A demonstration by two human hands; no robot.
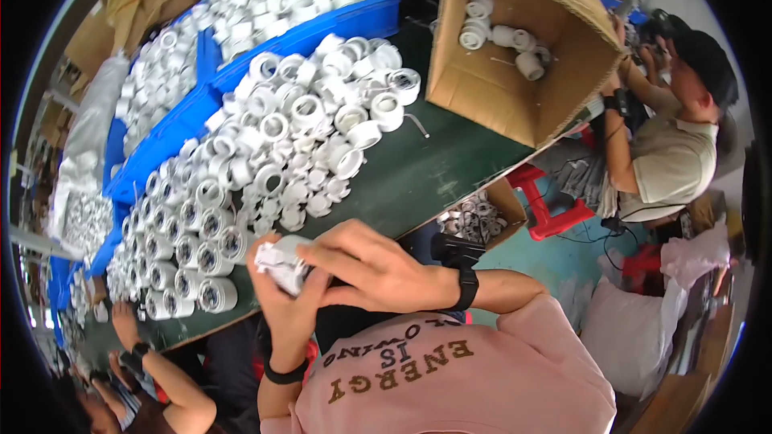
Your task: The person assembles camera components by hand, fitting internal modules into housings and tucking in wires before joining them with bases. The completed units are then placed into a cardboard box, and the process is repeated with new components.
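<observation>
A white plastic housing part point(279, 264) is held between both hands, in front of my chest at the table's near edge. My left hand point(283, 312) wraps around it from below and the left. Over its upper right side, the fingers of my right hand point(374, 265) are closed on it, thumb and fingertips pressing close together. Part of the piece is hidden behind the fingers. Just beyond my hands lie loose small white plastic caps point(301, 189). Left of them, round white housings with dark inner parts point(189, 253) stand in rows.
White plastic rings point(305, 112) are heaped on the green table point(434, 161). Blue bins point(173, 124) full of white parts line the far side. A cardboard box point(498, 88) at the far right holds several parts. Co-workers sit at right point(671, 137) and lower left point(173, 386); a red stool point(547, 205) stands nearby.
</observation>
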